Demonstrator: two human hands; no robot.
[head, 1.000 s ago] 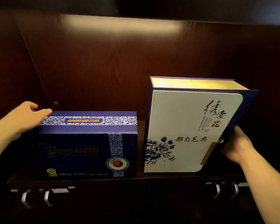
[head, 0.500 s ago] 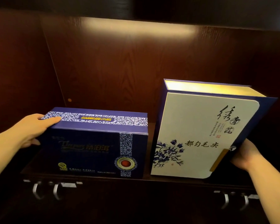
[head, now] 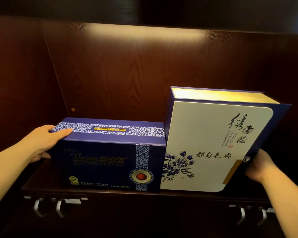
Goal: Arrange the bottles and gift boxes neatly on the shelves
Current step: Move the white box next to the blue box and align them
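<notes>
Boxes, blue (head: 110, 162) against white (head: 210, 148), on shelf (head: 179, 194).

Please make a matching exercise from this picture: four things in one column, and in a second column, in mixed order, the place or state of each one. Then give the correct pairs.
Column 1
1. dark blue box
2. white box
3. left hand
4. right hand

Column 2
A. holds the lower right edge of the taller box
B. stands upright on the right side of the shelf
C. rests over the top left corner of the lower box
D. lies lower, on the left, touching its neighbour

Pairs: 1-D, 2-B, 3-C, 4-A
</notes>
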